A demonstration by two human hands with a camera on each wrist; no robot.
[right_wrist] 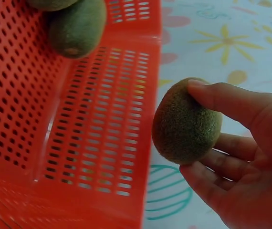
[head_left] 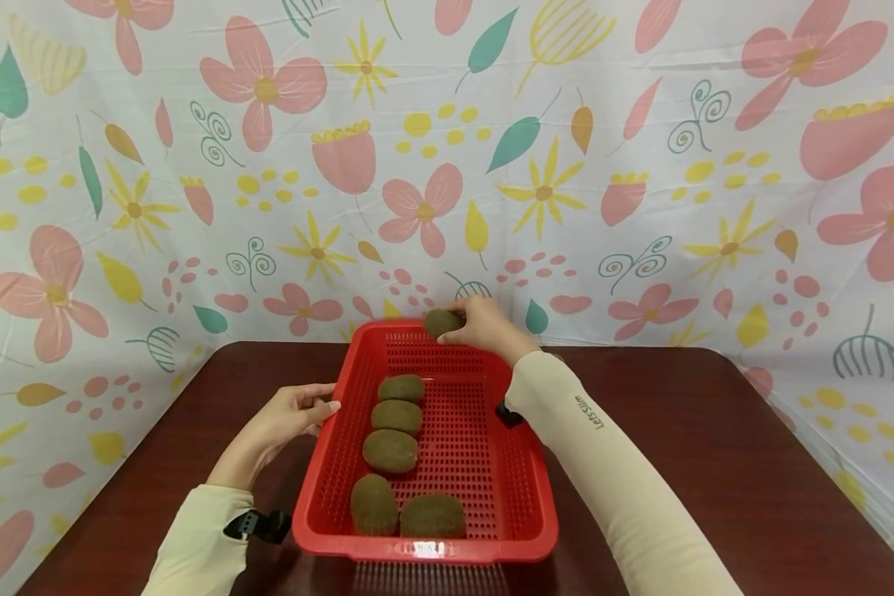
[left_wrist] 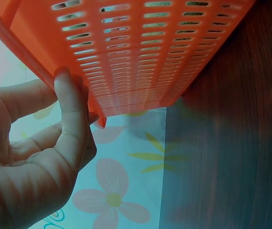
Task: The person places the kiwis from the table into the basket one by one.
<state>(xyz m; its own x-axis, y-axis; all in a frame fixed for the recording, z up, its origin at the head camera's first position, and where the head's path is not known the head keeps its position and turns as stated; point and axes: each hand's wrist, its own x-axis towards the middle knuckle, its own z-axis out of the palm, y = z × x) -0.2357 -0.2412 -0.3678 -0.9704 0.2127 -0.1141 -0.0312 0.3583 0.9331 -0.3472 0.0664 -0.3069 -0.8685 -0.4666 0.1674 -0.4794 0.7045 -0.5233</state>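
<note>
A brown fuzzy kiwi point(right_wrist: 186, 121) is pinched between the thumb and fingers of my right hand point(head_left: 487, 324). In the head view that kiwi is above the far rim of the red plastic basket point(head_left: 517, 530). My left hand point(head_left: 294, 418) grips the basket's left rim, its fingers point(left_wrist: 71, 114) bent over the edge. Inside the basket, several kiwis point(head_left: 391, 451) form a column along the left side. Another kiwi point(head_left: 432, 517) lies crosswise at the near end, beside an upright-looking one point(head_left: 374, 505) in the near left corner.
The basket stands on a dark brown wooden table point(head_left: 641, 463). Behind and around the table hangs a white cloth point(head_left: 447, 99) printed with flowers and leaves. A black strap point(head_left: 257, 526) goes round the left wrist.
</note>
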